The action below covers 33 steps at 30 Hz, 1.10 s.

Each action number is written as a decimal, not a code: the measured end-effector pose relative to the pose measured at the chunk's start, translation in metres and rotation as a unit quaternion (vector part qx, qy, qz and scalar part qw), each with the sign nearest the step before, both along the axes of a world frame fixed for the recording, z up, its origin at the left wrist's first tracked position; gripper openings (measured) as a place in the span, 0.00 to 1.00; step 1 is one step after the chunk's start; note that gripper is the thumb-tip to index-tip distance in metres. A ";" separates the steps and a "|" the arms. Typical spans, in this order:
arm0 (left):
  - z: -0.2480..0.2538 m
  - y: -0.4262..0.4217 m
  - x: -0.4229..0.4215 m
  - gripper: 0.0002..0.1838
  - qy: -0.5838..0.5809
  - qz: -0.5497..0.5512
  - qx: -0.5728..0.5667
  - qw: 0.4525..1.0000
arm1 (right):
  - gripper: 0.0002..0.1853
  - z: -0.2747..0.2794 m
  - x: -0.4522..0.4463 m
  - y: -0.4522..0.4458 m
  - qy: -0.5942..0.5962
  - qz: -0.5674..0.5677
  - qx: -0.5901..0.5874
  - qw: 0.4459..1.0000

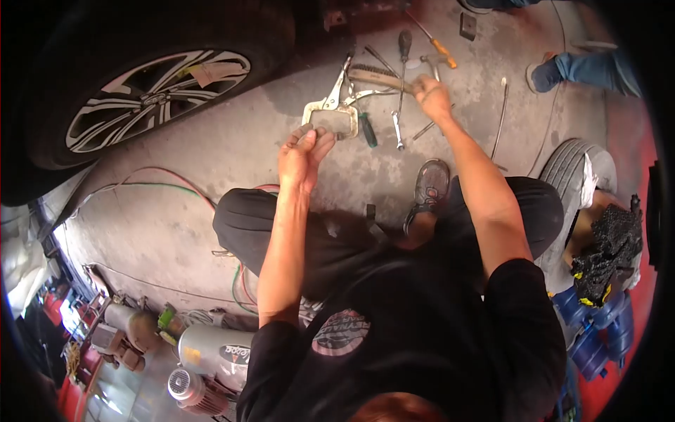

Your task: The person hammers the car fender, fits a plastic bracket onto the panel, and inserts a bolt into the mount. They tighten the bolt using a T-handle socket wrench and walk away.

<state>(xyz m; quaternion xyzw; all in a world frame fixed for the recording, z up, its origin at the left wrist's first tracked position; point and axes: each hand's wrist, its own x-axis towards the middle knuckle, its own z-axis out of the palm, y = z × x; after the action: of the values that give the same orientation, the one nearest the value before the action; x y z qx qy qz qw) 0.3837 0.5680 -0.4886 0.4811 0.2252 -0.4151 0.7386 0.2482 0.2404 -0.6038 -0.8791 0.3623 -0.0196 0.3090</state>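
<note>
My left hand [304, 160] is beside the jaw of a C-shaped locking clamp [336, 105], its fingers curled around something small that I cannot make out. My right hand [432, 98] is closed at the end of a wooden wire brush [380, 78], just below a hammer head [431, 63]; what its fingers grip is hidden. Between the hands, a green-handled screwdriver [368, 131] and a wrench [398, 131] lie on the concrete floor. A dark-handled screwdriver [404, 46] crosses the brush. Farther up is an orange-handled tool [444, 53].
A car wheel [162, 98] stands at upper left. Hoses [162, 184] run over the floor on the left, near a compressor [211, 348]. A loose tire [566, 165] and blue bottles [598, 330] are at right. Another person's leg [598, 72] shows at upper right.
</note>
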 end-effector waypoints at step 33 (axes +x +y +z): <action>-0.006 -0.002 0.013 0.13 0.033 -0.035 -0.210 0.976 | 0.18 -0.019 -0.087 -0.019 0.101 -0.247 -0.054 0.962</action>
<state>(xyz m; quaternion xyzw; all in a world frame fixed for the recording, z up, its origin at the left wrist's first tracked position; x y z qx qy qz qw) 0.3968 0.5662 -0.4950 0.3085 0.1400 -0.4948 0.8003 0.1612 0.2213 -0.6223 -0.7751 0.5958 -0.0259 0.2087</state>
